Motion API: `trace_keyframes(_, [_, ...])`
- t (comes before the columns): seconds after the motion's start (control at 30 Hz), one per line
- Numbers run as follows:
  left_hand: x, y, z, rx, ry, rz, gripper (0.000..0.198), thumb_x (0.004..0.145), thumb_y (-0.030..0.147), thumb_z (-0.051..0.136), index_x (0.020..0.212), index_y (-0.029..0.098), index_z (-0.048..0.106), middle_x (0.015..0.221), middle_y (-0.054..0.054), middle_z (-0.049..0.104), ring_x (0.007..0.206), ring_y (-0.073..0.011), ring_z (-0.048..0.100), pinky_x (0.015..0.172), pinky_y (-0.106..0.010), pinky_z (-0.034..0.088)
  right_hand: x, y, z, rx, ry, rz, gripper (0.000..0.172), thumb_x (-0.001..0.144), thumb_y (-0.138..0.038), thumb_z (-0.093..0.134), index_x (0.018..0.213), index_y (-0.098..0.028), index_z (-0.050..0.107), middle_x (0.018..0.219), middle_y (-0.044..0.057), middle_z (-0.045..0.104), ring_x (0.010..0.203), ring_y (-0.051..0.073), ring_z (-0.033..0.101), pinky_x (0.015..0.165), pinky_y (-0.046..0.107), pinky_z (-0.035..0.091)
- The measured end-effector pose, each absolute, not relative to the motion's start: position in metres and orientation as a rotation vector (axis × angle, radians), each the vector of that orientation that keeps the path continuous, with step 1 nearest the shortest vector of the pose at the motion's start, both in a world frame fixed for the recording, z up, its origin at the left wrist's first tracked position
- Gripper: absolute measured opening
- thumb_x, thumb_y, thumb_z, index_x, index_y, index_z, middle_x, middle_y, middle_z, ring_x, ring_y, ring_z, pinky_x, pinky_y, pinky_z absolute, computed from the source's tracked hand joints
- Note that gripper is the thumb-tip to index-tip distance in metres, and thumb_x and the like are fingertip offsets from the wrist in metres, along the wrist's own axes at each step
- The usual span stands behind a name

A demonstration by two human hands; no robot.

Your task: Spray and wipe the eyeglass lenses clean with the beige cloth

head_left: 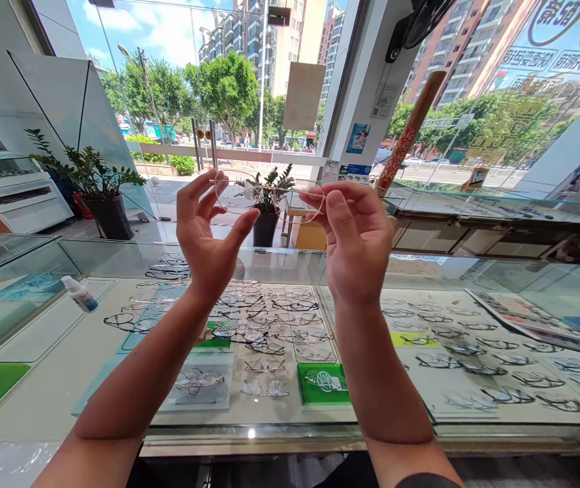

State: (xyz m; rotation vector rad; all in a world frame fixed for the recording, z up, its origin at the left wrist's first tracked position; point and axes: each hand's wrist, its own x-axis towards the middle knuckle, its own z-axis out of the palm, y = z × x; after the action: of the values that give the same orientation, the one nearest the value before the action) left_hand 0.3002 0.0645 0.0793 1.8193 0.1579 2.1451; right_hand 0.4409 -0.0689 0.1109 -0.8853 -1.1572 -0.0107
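Both my hands are raised in front of me, holding up a pair of thin-rimmed glasses (pixel 270 196) with clear lenses against the bright window. My left hand (pixel 207 230) pinches the left lens rim between thumb and fingers. My right hand (pixel 356 237) grips the right side of the frame, fingers curled round it. The glasses sit level between the two hands, above the glass counter (pixel 280 434).
Under the counter glass lie several rows of spectacle frames (pixel 264 325) and green display cards (pixel 323 383). A small spray bottle (pixel 80 293) lies on the counter at left. Potted plants (pixel 101 196) stand behind, by the shop windows. Another glass case (pixel 498 210) runs along the right.
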Motion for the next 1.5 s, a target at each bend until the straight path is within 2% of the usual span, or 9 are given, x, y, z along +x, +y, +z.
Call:
trace_keyframes(0.33, [0.301, 0.064, 0.078, 1.797, 0.148, 2.137, 0.075, 0.086, 0.066, 0.089, 0.146, 0.035, 0.056, 0.150, -0.010, 0.064, 0.142, -0.0353, 0.068, 0.106, -0.047, 0.064, 0.445, -0.068, 0.111, -0.792, -1.178, 0.059, 0.026, 0.103, -0.052, 0.067, 0.118, -0.031, 0.068, 0.117, 0.007, 0.082, 0.117, 0.027, 0.082, 0.091, 0.044, 0.069])
trace_keyframes(0.57, [0.300, 0.063, 0.078, 1.816, 0.173, 2.152, 0.072, 0.088, 0.063, 0.090, 0.146, 0.034, 0.057, 0.148, -0.010, 0.067, 0.138, -0.0329, 0.071, 0.102, -0.042, 0.065, 0.449, -0.066, 0.112, -0.914, -1.168, 0.034, 0.031, 0.104, -0.056, 0.063, 0.119, -0.030, 0.068, 0.121, 0.007, 0.082, 0.119, 0.026, 0.081, 0.098, 0.043, 0.066])
trace_keyframes(0.7, [0.298, 0.056, 0.079, 1.820, 0.234, 2.176, 0.072, 0.088, 0.058, 0.092, 0.146, 0.031, 0.058, 0.145, -0.010, 0.069, 0.131, -0.0315, 0.074, 0.096, -0.041, 0.065, 0.454, -0.062, 0.112, -0.902, -1.131, 0.067, 0.023, 0.101, -0.049, 0.066, 0.114, -0.029, 0.067, 0.119, 0.007, 0.083, 0.117, 0.025, 0.081, 0.100, 0.045, 0.065])
trace_keyframes(0.87, [0.294, 0.045, 0.080, 1.823, 0.350, 2.224, 0.071, 0.084, 0.052, 0.096, 0.142, 0.030, 0.063, 0.139, -0.009, 0.073, 0.124, -0.0308, 0.076, 0.094, -0.042, 0.065, 0.460, -0.056, 0.110, -0.957, -1.106, 0.129, 0.024, 0.100, -0.051, 0.068, 0.111, -0.029, 0.068, 0.117, 0.007, 0.084, 0.112, 0.024, 0.081, 0.097, 0.045, 0.066])
trace_keyframes(1.03, [0.290, 0.041, 0.083, 1.799, 0.415, 2.122, 0.066, 0.083, 0.050, 0.098, 0.137, 0.029, 0.067, 0.133, -0.008, 0.076, 0.116, -0.0284, 0.079, 0.091, -0.040, 0.066, 0.460, -0.053, 0.108, -0.947, -1.056, 0.160, 0.024, 0.097, -0.049, 0.072, 0.108, -0.028, 0.068, 0.113, 0.007, 0.085, 0.107, 0.023, 0.082, 0.095, 0.044, 0.066])
trace_keyframes(1.17, [0.290, 0.049, 0.083, 1.751, 0.347, 2.038, 0.065, 0.083, 0.053, 0.097, 0.135, 0.028, 0.066, 0.129, -0.008, 0.077, 0.110, -0.0254, 0.081, 0.094, -0.039, 0.069, 0.461, -0.051, 0.107, -0.948, -1.033, 0.219, 0.022, 0.094, -0.046, 0.076, 0.104, -0.028, 0.069, 0.107, 0.006, 0.086, 0.101, 0.023, 0.082, 0.096, 0.045, 0.066])
trace_keyframes(1.37, [0.297, 0.076, 0.080, 1.782, 0.163, 1.981, 0.071, 0.090, 0.064, 0.088, 0.144, 0.031, 0.057, 0.134, -0.009, 0.074, 0.121, -0.0271, 0.079, 0.106, -0.042, 0.069, 0.459, -0.045, 0.106, -0.960, -1.086, 0.211, 0.016, 0.094, -0.041, 0.074, 0.102, -0.028, 0.068, 0.104, 0.005, 0.085, 0.107, 0.024, 0.083, 0.102, 0.047, 0.067])
trace_keyframes(1.5, [0.297, 0.084, 0.082, 1.784, 0.117, 2.003, 0.072, 0.089, 0.072, 0.084, 0.143, 0.032, 0.057, 0.132, -0.009, 0.074, 0.126, -0.0287, 0.078, 0.112, -0.046, 0.068, 0.457, -0.043, 0.105, -0.979, -1.145, 0.169, 0.015, 0.096, -0.040, 0.071, 0.103, -0.027, 0.068, 0.103, 0.005, 0.083, 0.107, 0.024, 0.084, 0.103, 0.046, 0.067])
